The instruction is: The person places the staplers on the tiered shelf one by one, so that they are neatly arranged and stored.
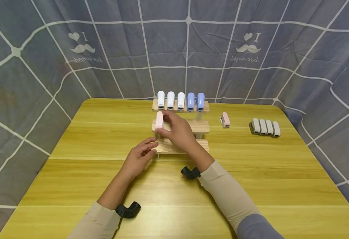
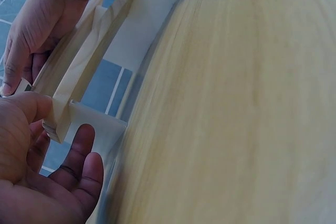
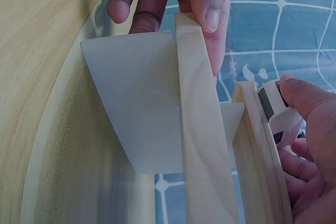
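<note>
My right hand pinches a pale pink mini stapler between thumb and fingers, upright at the left end of the middle step of a wooden tiered stand. In the right wrist view the stapler sits right against that step. Lower down, my left hand holds the left end of the lowest step, thumb and forefinger at its corner and the other fingers loose below. On the top step stand white staplers and blue staplers in a row.
Right of the stand, another pink stapler lies on the wooden table. Farther right, several off-white staplers stand side by side. A grey checked curtain encloses the table's back and sides. White plates support the stand's steps.
</note>
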A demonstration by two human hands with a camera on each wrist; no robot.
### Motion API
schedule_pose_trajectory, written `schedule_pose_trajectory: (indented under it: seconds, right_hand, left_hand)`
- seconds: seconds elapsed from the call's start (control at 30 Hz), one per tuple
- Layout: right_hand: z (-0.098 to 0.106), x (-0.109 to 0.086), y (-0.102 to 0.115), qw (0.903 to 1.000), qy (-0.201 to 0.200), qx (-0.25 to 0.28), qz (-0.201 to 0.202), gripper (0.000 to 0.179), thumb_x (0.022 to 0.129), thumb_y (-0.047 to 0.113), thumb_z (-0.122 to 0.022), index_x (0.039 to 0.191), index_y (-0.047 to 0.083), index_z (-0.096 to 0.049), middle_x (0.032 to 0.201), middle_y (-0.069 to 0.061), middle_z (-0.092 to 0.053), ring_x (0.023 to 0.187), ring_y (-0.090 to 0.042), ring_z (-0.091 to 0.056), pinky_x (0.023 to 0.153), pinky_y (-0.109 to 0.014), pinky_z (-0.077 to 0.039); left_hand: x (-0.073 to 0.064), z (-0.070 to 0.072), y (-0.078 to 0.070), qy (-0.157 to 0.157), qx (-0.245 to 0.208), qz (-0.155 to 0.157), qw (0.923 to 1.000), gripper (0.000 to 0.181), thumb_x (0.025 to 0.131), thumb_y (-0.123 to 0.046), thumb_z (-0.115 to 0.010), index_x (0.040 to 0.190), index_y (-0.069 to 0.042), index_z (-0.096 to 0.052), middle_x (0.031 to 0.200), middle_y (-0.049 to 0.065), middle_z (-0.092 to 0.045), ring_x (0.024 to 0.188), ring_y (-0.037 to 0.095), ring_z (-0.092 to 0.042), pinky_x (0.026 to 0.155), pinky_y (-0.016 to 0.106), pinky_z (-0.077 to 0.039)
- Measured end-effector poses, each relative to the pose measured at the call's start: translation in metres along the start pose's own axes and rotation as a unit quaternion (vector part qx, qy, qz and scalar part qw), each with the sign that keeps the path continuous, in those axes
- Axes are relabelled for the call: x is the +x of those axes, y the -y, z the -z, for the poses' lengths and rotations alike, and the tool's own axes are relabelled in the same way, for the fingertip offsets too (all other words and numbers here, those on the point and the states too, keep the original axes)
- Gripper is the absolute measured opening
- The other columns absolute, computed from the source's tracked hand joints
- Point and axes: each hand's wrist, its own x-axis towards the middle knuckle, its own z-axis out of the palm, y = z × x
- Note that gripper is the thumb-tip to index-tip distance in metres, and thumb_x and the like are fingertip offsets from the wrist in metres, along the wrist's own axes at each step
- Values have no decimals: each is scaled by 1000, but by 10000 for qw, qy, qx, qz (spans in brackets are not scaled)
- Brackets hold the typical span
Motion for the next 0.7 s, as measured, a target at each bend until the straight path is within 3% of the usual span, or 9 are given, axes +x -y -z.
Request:
schedule_pose_trajectory:
  seconds: [0.33,0.7]
  right_hand:
    - [0,0,0,10000,-52,23,66,65,85,34,-81,139,11,-52,122,-4,-65,113,-18,-61,97,-38,-46]
    - [1,-1,-1,10000,8,-16,-3,64,87,37,-79,140,13,-52,124,-3,-65,115,-17,-60,98,-37,-45]
  left_hand:
    - [-6,-1,-26,25,106,144,9998,31,100,-4,-58,128,8,-62,147,14,-49,132,31,-47,99,40,-43]
    - [0,0,-1,20,-23,0,10000,32,100,-15,-62,129,-2,-66,147,3,-51,132,24,-48,100,44,-43]
